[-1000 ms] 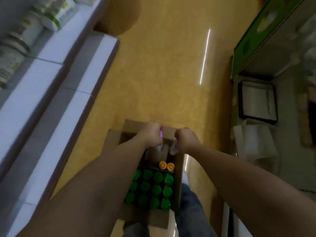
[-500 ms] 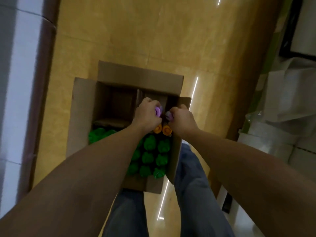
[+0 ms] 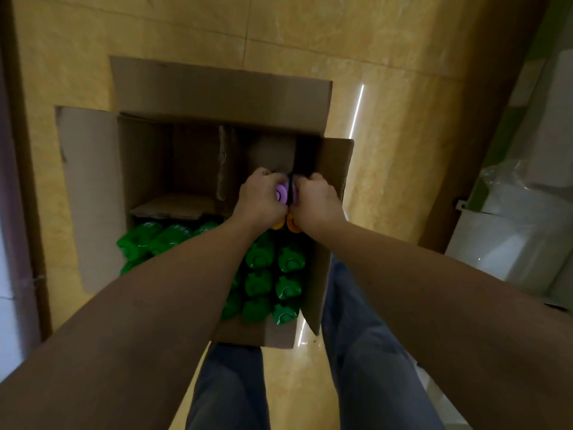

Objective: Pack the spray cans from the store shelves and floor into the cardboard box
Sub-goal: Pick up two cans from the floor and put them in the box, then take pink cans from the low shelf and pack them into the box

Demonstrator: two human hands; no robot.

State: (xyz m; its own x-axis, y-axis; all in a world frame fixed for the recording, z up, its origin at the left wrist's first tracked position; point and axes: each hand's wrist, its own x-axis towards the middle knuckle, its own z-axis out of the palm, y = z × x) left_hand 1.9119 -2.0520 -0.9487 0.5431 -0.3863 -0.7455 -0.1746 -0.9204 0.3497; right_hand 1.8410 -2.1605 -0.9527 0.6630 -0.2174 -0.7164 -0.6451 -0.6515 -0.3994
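An open cardboard box (image 3: 217, 88) stands on the floor in front of me. Several green-capped spray cans (image 3: 259, 259) fill its near part, and two orange caps (image 3: 278, 225) show just behind them. My left hand (image 3: 260, 197) grips a purple-capped spray can (image 3: 282, 192) over the box's right side. My right hand (image 3: 316, 200) grips a second purple-capped can (image 3: 294, 193), mostly hidden by its fingers. The two hands touch side by side. The far half of the box holds a cardboard divider (image 3: 223, 162).
Yellow tiled floor (image 3: 387, 57) surrounds the box. A shelf base (image 3: 18, 212) runs along the left edge. White plastic-wrapped goods (image 3: 521, 231) lie at the right. My legs in blue jeans (image 3: 366, 367) stand close behind the box.
The view has tilted down and come closer to the box. Both hands have sunk lower into the box with their purple-capped cans, toward the spot behind the orange caps.
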